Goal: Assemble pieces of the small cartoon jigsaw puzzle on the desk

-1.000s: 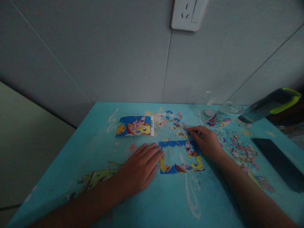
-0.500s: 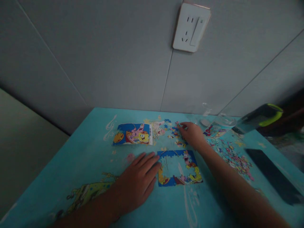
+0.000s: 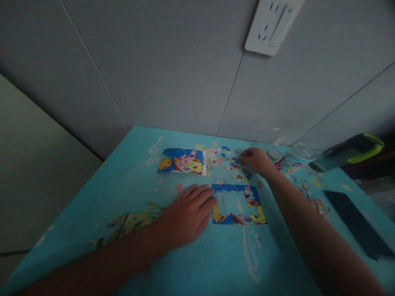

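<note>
A jigsaw frame of joined pieces (image 3: 222, 220) lies on the table, its border blue with cartoon figures and its middle showing the tabletop. My left hand (image 3: 193, 213) rests flat, fingers stretched, with the fingertips touching the frame's left edge. Beyond the frame, loose puzzle pieces (image 3: 236, 163) are scattered. Over their right side is my right hand (image 3: 255, 159), thumb and fingertips pinched together at the pieces. Whatever is between those fingertips is too small to make out. A printed picture card (image 3: 183, 161) with the same cartoon lies behind my left hand.
On the right are a heap of small pieces (image 3: 311, 197), partly behind my right forearm, and a dark flat slab (image 3: 358, 222). A clear labelled container (image 3: 293, 161) and a dark bottle with a yellow-green rim (image 3: 348, 153) stand behind. A wall with a socket (image 3: 271, 28) borders the table (image 3: 101, 185).
The camera view has shifted, so the table sits farther right and higher. My right hand stays pinched among the loose pieces, and my left hand remains flat beside the jigsaw frame.
</note>
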The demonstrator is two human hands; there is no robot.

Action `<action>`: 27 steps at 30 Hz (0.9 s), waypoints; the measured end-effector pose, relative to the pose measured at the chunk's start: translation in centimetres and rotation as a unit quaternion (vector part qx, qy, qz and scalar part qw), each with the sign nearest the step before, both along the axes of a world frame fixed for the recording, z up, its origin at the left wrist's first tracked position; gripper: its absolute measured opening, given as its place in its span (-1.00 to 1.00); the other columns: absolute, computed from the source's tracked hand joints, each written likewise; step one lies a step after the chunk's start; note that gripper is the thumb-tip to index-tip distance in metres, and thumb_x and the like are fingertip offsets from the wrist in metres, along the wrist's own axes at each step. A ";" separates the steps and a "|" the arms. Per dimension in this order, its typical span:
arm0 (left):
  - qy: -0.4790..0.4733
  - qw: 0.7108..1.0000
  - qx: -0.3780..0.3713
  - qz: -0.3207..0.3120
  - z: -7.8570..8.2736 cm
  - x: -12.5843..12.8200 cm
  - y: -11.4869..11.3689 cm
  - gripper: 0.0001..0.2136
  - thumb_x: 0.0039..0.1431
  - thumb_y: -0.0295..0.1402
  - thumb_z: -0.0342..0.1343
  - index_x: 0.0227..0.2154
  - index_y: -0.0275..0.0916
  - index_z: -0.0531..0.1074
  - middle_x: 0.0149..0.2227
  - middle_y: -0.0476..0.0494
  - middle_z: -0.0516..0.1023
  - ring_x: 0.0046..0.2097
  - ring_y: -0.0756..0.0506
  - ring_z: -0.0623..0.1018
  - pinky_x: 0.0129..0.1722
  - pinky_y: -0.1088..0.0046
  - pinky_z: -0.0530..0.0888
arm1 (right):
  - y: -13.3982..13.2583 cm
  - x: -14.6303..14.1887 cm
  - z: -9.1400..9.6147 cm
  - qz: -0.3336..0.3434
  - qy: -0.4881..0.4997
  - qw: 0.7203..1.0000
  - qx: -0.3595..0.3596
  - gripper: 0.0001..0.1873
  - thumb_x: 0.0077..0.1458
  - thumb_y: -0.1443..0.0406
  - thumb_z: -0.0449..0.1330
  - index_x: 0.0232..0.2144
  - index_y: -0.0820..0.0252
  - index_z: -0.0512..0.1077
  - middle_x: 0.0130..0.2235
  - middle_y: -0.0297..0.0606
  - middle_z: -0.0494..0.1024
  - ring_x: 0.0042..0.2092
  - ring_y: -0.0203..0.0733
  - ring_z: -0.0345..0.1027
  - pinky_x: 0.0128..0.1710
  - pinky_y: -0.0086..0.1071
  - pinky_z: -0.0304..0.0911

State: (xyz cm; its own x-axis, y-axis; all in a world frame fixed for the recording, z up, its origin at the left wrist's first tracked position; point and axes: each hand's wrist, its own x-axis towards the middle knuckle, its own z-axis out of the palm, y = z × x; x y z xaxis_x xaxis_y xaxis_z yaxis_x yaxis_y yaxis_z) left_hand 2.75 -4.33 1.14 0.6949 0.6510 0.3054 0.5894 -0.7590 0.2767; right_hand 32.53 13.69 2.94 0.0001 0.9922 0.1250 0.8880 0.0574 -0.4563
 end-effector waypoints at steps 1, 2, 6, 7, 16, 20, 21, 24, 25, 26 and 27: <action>-0.007 1.000 0.002 0.000 -0.1 0.0 0.0 -0.63 0.39 -0.40 -0.01 0.22 -0.26 0.34 0.28 -0.29 0.39 0.35 -0.26 0.33 0.36 -0.03 0.27 | -0.5 -0.2 0.4 0.001 0.008 1.000 0.012 -0.79 0.06 0.27 0.29 -0.28 0.29 0.63 -0.34 -0.09 0.67 -0.34 -0.08 0.52 -0.29 -0.27 0.36; -0.013 1.000 0.004 0.001 -0.1 0.0 0.0 -0.63 0.39 -0.40 -0.01 0.22 -0.26 0.34 0.27 -0.30 0.39 0.35 -0.26 0.33 0.35 -0.03 0.27 | -1.3 -0.4 0.8 0.004 0.016 1.000 0.025 -0.77 0.10 0.27 0.26 -0.24 0.29 0.63 -0.31 -0.07 0.68 -0.31 -0.07 0.52 -0.27 -0.25 0.37; -0.017 1.000 0.008 0.003 -0.3 0.0 -0.1 -0.63 0.39 -0.39 0.01 0.21 -0.27 0.35 0.27 -0.31 0.40 0.35 -0.27 0.33 0.36 -0.01 0.26 | -7.5 -2.0 2.5 0.087 0.066 0.994 0.032 -0.72 0.22 0.17 0.19 -0.16 0.17 0.63 -0.26 -0.17 0.69 -0.27 -0.11 0.54 -0.24 -0.28 0.41; -0.015 1.000 0.008 0.003 -0.3 0.1 -0.1 -0.63 0.39 -0.39 0.01 0.21 -0.27 0.35 0.27 -0.30 0.40 0.35 -0.27 0.33 0.36 -0.01 0.26 | -9.5 -2.4 2.7 0.142 0.103 0.984 -0.008 -0.73 0.25 0.15 0.19 -0.17 0.14 0.63 -0.28 -0.20 0.69 -0.30 -0.12 0.53 -0.27 -0.29 0.41; -0.005 1.000 -0.003 0.006 -0.1 0.0 -0.1 -0.64 0.41 -0.39 -0.02 0.21 -0.26 0.36 0.28 -0.29 0.39 0.36 -0.26 0.32 0.35 -0.03 0.26 | -16.6 -4.8 0.6 0.254 0.168 0.946 -0.116 -0.89 0.26 0.26 0.26 -0.25 0.04 0.62 -0.39 -0.34 0.63 -0.44 -0.23 0.48 -0.38 -0.36 0.41; 0.006 1.000 0.002 0.003 -0.1 0.0 -0.1 -0.64 0.42 -0.38 -0.02 0.21 -0.28 0.35 0.28 -0.30 0.39 0.36 -0.27 0.31 0.35 -0.02 0.26 | -16.3 -5.1 -0.1 0.257 0.169 0.947 -0.094 -0.91 0.24 0.28 0.28 -0.25 0.03 0.62 -0.31 -0.32 0.65 -0.33 -0.19 0.52 -0.31 -0.32 0.43; 0.010 1.000 0.004 0.002 -0.1 0.0 -0.1 -0.64 0.42 -0.38 -0.03 0.21 -0.29 0.35 0.28 -0.31 0.39 0.37 -0.27 0.30 0.36 -0.02 0.25 | -16.4 -5.2 -0.1 0.262 0.165 0.947 -0.085 -0.91 0.23 0.30 0.29 -0.25 0.03 0.63 -0.28 -0.31 0.66 -0.28 -0.17 0.53 -0.27 -0.30 0.43; 0.020 1.000 0.005 0.003 -0.1 0.0 -0.1 -0.64 0.43 -0.38 -0.04 0.21 -0.31 0.35 0.29 -0.32 0.37 0.37 -0.28 0.29 0.37 -0.01 0.24 | -16.6 -5.5 0.2 0.286 0.167 0.941 -0.074 -0.89 0.23 0.36 0.30 -0.23 0.05 0.62 -0.23 -0.30 0.66 -0.18 -0.15 0.54 -0.13 -0.27 0.42; 0.019 1.000 0.004 0.003 -0.1 0.0 -0.1 -0.64 0.43 -0.38 -0.03 0.21 -0.31 0.35 0.29 -0.32 0.37 0.37 -0.28 0.29 0.37 -0.01 0.23 | -16.6 -5.6 0.3 0.291 0.171 0.938 -0.073 -0.88 0.23 0.36 0.30 -0.22 0.05 0.62 -0.21 -0.29 0.66 -0.16 -0.15 0.53 -0.10 -0.27 0.41; 0.017 1.000 0.002 0.004 -0.1 0.0 -0.1 -0.64 0.42 -0.38 -0.03 0.21 -0.31 0.35 0.29 -0.31 0.38 0.37 -0.28 0.30 0.37 -0.01 0.23 | -16.6 -5.5 0.5 0.292 0.175 0.937 -0.072 -0.88 0.24 0.36 0.29 -0.21 0.06 0.61 -0.19 -0.28 0.65 -0.15 -0.15 0.53 -0.09 -0.27 0.41; 0.013 1.000 0.000 0.003 -0.1 0.0 -0.1 -0.64 0.42 -0.39 -0.02 0.21 -0.30 0.35 0.28 -0.31 0.38 0.37 -0.27 0.30 0.37 -0.02 0.24 | -16.6 -5.4 0.6 0.289 0.179 0.938 -0.074 -0.88 0.25 0.35 0.28 -0.19 0.06 0.61 -0.17 -0.28 0.65 -0.14 -0.15 0.53 -0.08 -0.27 0.41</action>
